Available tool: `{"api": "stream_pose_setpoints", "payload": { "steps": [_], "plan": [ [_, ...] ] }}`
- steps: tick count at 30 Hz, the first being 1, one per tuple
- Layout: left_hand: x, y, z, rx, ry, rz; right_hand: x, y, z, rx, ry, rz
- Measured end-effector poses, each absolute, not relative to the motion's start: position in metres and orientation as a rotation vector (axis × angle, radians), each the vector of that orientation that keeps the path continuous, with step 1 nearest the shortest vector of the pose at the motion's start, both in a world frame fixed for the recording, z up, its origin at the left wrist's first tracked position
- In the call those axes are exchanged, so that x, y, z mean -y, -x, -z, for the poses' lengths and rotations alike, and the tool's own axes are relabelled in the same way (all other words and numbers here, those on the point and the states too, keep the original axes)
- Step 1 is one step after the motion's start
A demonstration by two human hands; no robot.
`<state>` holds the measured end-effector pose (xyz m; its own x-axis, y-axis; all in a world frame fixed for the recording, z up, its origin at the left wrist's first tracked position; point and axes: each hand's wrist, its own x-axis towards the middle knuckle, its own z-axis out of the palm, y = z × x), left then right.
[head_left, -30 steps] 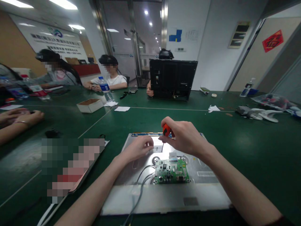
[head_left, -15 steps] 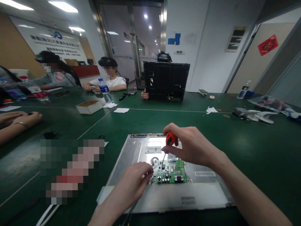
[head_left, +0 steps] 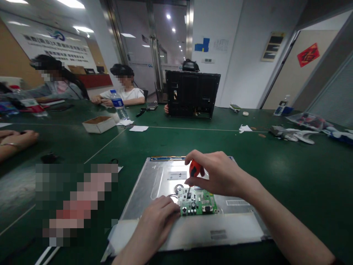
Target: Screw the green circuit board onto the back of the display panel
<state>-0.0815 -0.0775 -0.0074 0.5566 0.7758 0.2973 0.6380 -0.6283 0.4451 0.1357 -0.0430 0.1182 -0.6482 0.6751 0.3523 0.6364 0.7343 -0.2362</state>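
A metal display panel (head_left: 162,176) lies back-up on the green table in front of me. A small green circuit board (head_left: 200,204) sits on its middle. My right hand (head_left: 217,175) is closed round a red-handled screwdriver (head_left: 195,170), whose tip points down at the board's top left corner. My left hand (head_left: 157,217) rests on the panel with its fingers curled against the board's left edge. Whether those fingers hold anything is hidden.
A black monitor shell (head_left: 192,94) is held upright by a person across the table. A cardboard box (head_left: 98,124), a water bottle (head_left: 118,105) and paper scraps lie at far left. Two people sit there. Another person's hand (head_left: 15,138) rests at left. Bags and parts (head_left: 303,129) lie at right.
My left hand has come back from the panel's upper middle to the board's left edge. My right hand has brought the screwdriver down over the board's top left corner.
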Motion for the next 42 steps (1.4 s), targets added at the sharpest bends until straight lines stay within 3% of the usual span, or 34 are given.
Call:
{"api": "stream_pose_setpoints", "payload": {
  "steps": [42],
  "plan": [
    [0.083, 0.083, 0.005, -1.187, -2.471, -0.713, 0.049, -0.115, -0.109, 2.713, 0.811, -0.264]
  ]
}}
